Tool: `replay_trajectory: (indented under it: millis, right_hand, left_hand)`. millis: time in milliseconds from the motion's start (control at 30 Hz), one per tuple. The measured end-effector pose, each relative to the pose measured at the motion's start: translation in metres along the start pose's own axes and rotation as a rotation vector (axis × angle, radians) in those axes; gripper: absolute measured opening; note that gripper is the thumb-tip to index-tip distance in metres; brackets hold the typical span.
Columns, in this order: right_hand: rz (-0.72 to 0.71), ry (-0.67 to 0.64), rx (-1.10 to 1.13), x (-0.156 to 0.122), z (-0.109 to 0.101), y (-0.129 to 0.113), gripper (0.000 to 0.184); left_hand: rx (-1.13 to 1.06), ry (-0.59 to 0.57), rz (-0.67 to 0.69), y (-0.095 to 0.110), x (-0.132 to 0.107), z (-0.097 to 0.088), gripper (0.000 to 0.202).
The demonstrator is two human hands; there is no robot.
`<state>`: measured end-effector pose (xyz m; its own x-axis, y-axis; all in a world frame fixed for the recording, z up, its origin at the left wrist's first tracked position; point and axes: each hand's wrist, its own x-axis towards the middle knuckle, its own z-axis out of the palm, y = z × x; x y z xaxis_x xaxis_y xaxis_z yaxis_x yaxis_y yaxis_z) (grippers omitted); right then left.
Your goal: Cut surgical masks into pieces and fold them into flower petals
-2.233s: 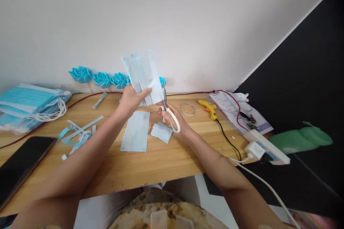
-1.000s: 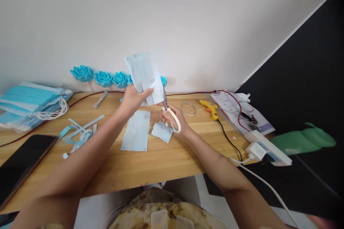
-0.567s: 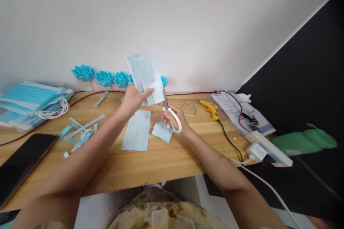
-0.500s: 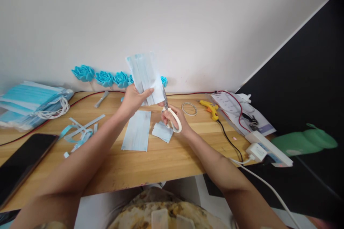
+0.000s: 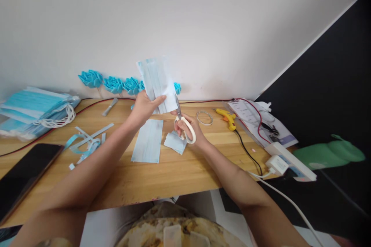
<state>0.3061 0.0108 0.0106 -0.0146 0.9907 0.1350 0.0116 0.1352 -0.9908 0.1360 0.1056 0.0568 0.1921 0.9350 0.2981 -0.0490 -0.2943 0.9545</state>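
A pale blue pleated face mask sheet (image 5: pixel 158 79) is pinched upright in my left hand (image 5: pixel 145 106), thumb across its lower front. My right hand (image 5: pixel 194 127) is closed around white-handled scissors (image 5: pixel 189 131), whose blades point up along the sheet's right edge. Whether the blades are cutting into it I cannot tell. Below my hands, another flat mask sheet (image 5: pixel 147 141) lies on the wooden table (image 5: pixel 174 179). Beside it is a small pile of cut mask pieces (image 5: pixel 175 142), close under my right hand.
Several blue flowers (image 5: pixel 90 79) stand along the wall. To the left are a stack of masks (image 5: pixel 31 102), cut strips (image 5: pixel 87 142) and a phone (image 5: pixel 26 173). A wire ring (image 5: pixel 204 118), yellow glue gun (image 5: pixel 227 119), power strip (image 5: pixel 290 161) and green bottle (image 5: pixel 324 153) lie rightward.
Almost nothing differs; the view has shifted very slightly. Both hands keep their hold on the mask sheet and the scissors.
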Motion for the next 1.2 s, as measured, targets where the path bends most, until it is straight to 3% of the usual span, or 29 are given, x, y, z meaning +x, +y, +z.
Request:
replay_trajectory:
  millis: [367, 467, 667, 1200]
  right_hand:
    - [0.022, 0.015, -0.008, 0.001, 0.001, 0.005, 0.049]
    - [0.022, -0.012, -0.018, 0.001, -0.001, 0.003, 0.058]
    - [-0.043, -0.064, -0.1, 0.0, -0.005, -0.004, 0.057]
    - [-0.039, -0.049, -0.098, 0.002, -0.007, -0.004, 0.058]
  left_hand:
    - [0.011, -0.04, 0.003, 0.006, -0.002, 0.0, 0.049]
    - [-0.01, -0.065, 0.003, 0.005, -0.001, 0.0, 0.05]
    - [-0.068, -0.119, -0.012, 0.005, -0.004, 0.001, 0.047]
    - [0.211, -0.192, 0.111, 0.002, -0.006, 0.002, 0.031]
